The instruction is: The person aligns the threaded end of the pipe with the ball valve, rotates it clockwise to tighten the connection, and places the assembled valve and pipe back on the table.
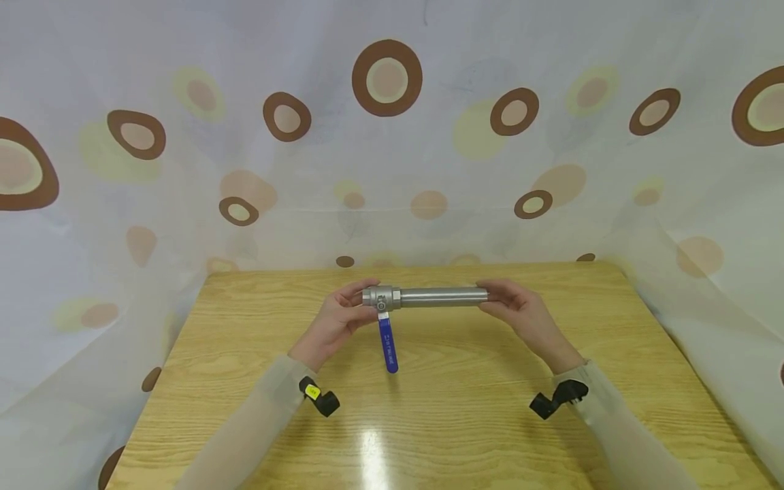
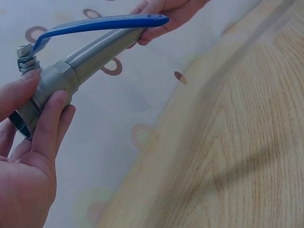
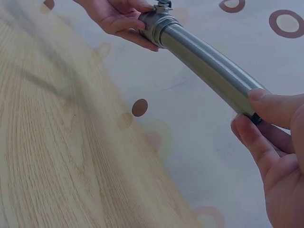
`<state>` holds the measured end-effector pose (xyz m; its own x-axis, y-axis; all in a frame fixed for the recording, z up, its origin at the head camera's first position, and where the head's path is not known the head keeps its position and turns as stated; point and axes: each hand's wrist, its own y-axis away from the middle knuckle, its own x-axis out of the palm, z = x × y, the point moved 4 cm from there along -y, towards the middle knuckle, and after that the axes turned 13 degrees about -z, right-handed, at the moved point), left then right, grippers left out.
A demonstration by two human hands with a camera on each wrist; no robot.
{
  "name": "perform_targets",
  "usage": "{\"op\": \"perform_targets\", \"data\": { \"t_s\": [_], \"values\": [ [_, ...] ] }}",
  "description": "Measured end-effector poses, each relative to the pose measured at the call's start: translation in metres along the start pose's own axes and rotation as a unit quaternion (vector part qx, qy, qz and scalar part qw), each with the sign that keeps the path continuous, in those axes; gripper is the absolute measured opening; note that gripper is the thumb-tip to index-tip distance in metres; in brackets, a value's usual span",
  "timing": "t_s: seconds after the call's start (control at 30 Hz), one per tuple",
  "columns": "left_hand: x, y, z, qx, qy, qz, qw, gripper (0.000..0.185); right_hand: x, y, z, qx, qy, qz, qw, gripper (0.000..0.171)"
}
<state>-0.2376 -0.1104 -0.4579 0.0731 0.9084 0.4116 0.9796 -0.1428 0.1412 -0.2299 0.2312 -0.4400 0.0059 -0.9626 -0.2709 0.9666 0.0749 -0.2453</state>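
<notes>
A steel ball valve [image 1: 382, 297] with a blue lever handle [image 1: 388, 346] is joined to a straight metal pipe [image 1: 444, 297], both held level above the table. My left hand [image 1: 335, 320] grips the valve body at its free end, thumb on the near side and fingers behind and below. The lever points toward me in the head view; in the left wrist view the blue lever [image 2: 104, 23] runs along over the pipe. My right hand [image 1: 522, 314] pinches the far right end of the pipe between thumb and fingers. The valve's open bore [image 2: 21, 124] faces left.
Below lies a wood-grain table [image 1: 465, 422]. A white curtain [image 1: 392, 156] with brown and yellow spots hangs behind it and on both sides. Black wrist cameras [image 1: 321, 398] are strapped over both sleeves.
</notes>
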Motion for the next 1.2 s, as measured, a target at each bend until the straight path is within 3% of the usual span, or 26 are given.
{"op": "perform_targets", "data": {
  "t_s": [0.23,0.5,0.77,1.0,1.2],
  "values": [
    [-0.0009,-0.0012,0.0015,-0.002,0.004,0.004,1.0000,0.054,-0.0007,-0.0002,-0.0032,0.025,0.033,-0.007,0.999,0.044],
    [-0.0017,-0.0010,0.0003,0.000,0.001,0.000,1.0000,0.056,0.0016,-0.0017,-0.0022,0.024,0.008,0.005,1.000,0.045],
    [-0.0027,-0.0011,0.0011,-0.003,0.005,-0.001,1.0000,0.057,0.0023,-0.0016,-0.0020,0.036,0.019,0.000,0.999,0.045],
    [-0.0039,-0.0014,0.0009,-0.009,0.002,-0.003,1.0000,0.057,0.0034,-0.0014,-0.0009,0.030,-0.015,0.011,0.999,0.042],
    [-0.0031,-0.0017,0.0003,-0.005,0.002,-0.001,1.0000,0.057,0.0033,-0.0016,0.0002,0.024,0.008,0.003,1.000,0.043]
  ]
}}
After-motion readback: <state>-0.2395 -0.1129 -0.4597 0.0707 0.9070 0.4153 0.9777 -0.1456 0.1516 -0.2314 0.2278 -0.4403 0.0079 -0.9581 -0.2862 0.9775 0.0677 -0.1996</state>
